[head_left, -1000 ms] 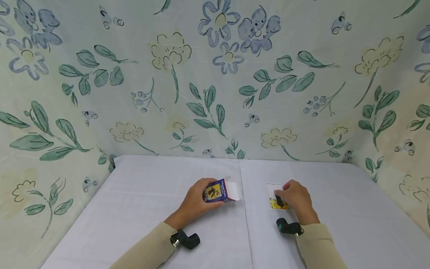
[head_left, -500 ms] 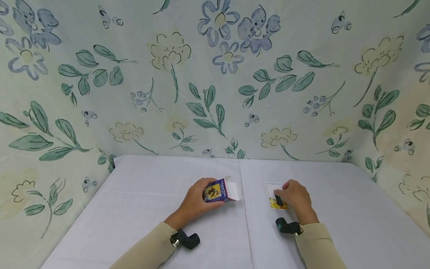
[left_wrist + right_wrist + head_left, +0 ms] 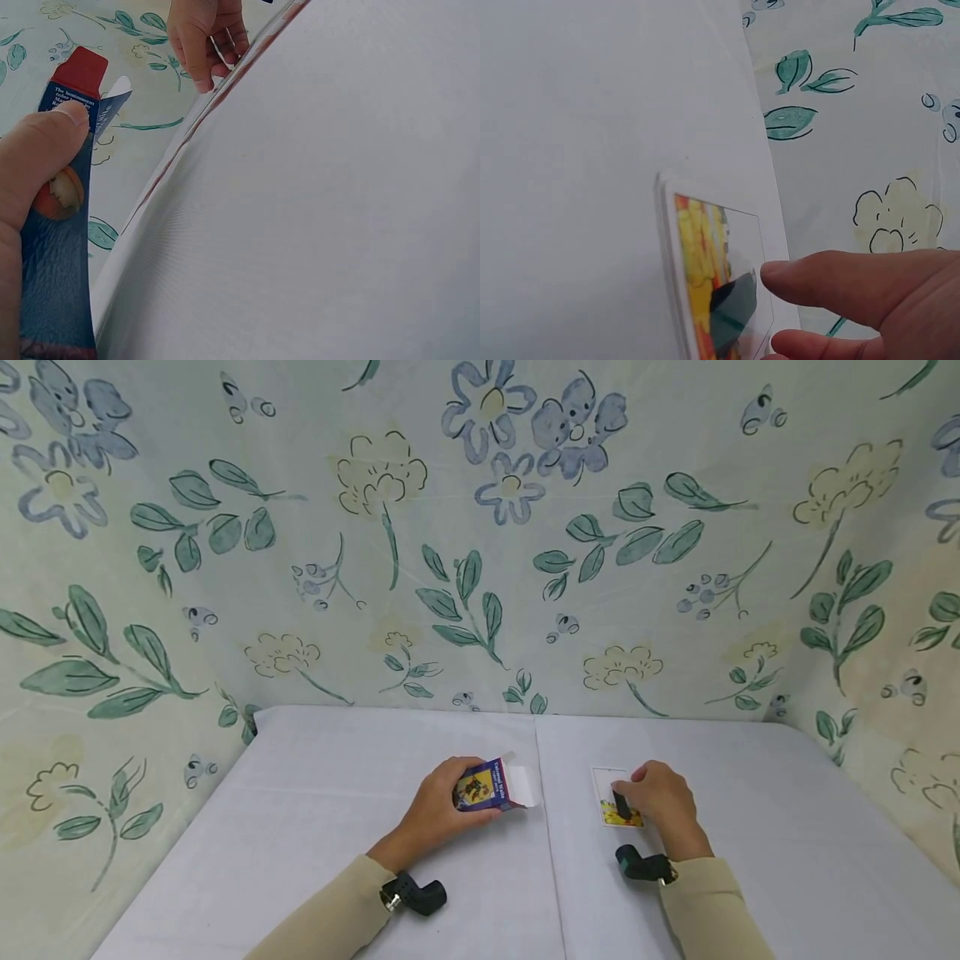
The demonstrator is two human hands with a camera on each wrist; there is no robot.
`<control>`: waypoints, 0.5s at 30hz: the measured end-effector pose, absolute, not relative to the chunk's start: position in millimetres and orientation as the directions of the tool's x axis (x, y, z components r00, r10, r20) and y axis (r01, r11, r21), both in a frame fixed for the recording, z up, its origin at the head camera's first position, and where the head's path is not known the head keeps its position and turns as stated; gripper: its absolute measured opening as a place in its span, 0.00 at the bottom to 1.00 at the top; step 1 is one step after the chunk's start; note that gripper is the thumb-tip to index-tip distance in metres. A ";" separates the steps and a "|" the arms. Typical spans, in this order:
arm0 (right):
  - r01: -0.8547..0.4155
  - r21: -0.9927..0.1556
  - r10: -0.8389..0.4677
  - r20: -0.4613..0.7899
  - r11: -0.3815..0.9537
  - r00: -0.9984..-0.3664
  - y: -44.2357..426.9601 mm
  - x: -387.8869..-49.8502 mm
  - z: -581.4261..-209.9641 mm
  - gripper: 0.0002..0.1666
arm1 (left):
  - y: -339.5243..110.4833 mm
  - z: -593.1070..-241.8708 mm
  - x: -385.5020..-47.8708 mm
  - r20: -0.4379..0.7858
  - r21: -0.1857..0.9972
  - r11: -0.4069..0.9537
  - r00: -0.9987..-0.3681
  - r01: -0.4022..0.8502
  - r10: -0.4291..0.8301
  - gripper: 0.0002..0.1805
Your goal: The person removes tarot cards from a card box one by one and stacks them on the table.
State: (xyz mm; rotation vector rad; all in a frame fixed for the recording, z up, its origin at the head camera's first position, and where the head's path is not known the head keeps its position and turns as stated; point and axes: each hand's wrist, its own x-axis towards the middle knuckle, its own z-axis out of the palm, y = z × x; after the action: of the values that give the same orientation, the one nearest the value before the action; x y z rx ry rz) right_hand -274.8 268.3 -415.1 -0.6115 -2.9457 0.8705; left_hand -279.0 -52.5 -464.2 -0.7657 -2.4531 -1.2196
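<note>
My left hand point(image 3: 438, 806) grips a blue-purple tarot card box point(image 3: 480, 787) above the white table, its end flap standing out to the right. In the left wrist view the thumb lies along the narrow side of the box point(image 3: 56, 247), near a red tab. Over to the right, a glossy white-bordered tarot card point(image 3: 609, 783) with yellow artwork lies near my right hand point(image 3: 663, 802). Thumb and fingers pinch at its right edge; the fingers' far side is hidden. In the right wrist view the card point(image 3: 697, 255) shows a layered edge and a dark patch on its face.
A white cloth point(image 3: 337, 777) covers the table, with a crease running down its middle. Behind and at the sides hangs a floral curtain point(image 3: 465, 635). Black wrist cameras point(image 3: 422, 895) sit on both wrists, the right one just below the card.
</note>
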 end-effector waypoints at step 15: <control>0.376 -0.526 0.374 -0.116 0.763 -0.920 267.4 -276.8 -415.5 0.22 | -52.5 -465.0 -279.1 0.493 0.636 0.495 -0.805 0.592 0.330 0.39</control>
State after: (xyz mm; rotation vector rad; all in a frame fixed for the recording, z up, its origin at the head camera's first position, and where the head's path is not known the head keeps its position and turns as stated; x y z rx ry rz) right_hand -276.8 267.4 -415.5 -0.6280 -2.9535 0.8824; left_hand -279.1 -52.5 -465.0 -0.7761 -2.4370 -1.2122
